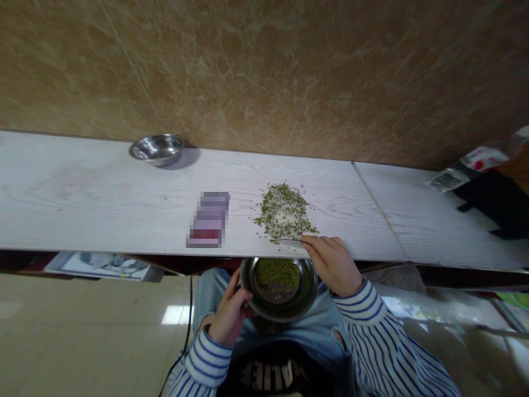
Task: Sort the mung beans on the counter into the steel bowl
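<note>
- Pale wood-grain tabletop (82, 209), front edge right above the lap.
- Left hand (229, 317) has a steel bowl (285, 318) by its side, just off that edge, small green beans (278, 273) inside.
- Right hand (333, 262) is over the edge, pinching a thin metal utensil (289, 241).
- Bean pile (285, 212) with whitish grains mixed in sits just past the utensil, ahead and left of the right hand.
- Second bowl (156, 150) is way back left, near the brown marbled wall (264, 71).

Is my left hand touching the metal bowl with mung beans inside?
Touching. The head view shows the left hand holding the metal bowl, its thumb over the rim.
</note>
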A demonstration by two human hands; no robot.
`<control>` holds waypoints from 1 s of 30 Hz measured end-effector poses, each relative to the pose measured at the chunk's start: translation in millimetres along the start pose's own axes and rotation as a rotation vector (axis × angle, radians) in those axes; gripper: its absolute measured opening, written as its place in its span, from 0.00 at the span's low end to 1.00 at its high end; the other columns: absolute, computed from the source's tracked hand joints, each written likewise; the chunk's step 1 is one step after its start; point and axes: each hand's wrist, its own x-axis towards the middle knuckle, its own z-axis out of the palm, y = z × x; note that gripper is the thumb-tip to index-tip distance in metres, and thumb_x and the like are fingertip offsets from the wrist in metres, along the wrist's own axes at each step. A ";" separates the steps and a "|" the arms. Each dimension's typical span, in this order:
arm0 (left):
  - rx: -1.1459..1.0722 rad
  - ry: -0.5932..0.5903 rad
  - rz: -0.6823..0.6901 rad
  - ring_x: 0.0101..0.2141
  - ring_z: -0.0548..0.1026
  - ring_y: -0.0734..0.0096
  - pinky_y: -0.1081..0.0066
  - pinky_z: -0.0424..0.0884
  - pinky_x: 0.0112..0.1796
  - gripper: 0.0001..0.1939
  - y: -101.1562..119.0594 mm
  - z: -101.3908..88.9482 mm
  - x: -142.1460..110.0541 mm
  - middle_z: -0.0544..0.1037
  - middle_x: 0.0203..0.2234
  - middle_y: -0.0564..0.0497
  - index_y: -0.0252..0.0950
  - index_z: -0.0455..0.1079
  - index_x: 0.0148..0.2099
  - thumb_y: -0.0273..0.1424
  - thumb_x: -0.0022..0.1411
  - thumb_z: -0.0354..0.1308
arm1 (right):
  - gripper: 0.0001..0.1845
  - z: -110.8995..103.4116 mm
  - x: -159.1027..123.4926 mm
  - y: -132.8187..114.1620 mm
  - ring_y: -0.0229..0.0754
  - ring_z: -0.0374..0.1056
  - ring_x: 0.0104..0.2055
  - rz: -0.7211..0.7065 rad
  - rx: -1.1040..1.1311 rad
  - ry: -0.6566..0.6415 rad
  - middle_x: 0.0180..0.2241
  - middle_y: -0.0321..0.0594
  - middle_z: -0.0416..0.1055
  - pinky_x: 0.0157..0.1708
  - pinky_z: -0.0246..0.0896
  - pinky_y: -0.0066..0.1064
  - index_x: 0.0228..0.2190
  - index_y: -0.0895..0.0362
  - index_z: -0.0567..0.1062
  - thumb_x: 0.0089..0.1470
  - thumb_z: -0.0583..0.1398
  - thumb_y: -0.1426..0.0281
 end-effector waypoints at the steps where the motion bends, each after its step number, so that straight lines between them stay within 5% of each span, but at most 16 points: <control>1: 0.004 -0.001 0.004 0.35 0.71 0.67 0.70 0.70 0.28 0.36 -0.1 0.1 -0.2 0.74 0.40 0.51 0.45 0.59 0.60 0.24 0.46 0.55 | 0.13 -0.3 -0.1 -0.5 0.41 0.70 0.41 0.001 -0.001 0.001 0.39 0.43 0.76 0.41 0.58 0.34 0.42 0.56 0.71 0.62 0.50 0.68; 30: -0.030 0.003 0.019 0.32 0.70 0.71 0.72 0.69 0.30 0.36 4.1 -7.6 -2.5 0.75 0.36 0.53 0.45 0.59 0.60 0.24 0.47 0.55 | 0.12 10.6 10.5 -15.4 0.40 0.70 0.39 -0.014 -0.022 0.015 0.38 0.41 0.76 0.40 0.58 0.33 0.43 0.55 0.71 0.61 0.51 0.70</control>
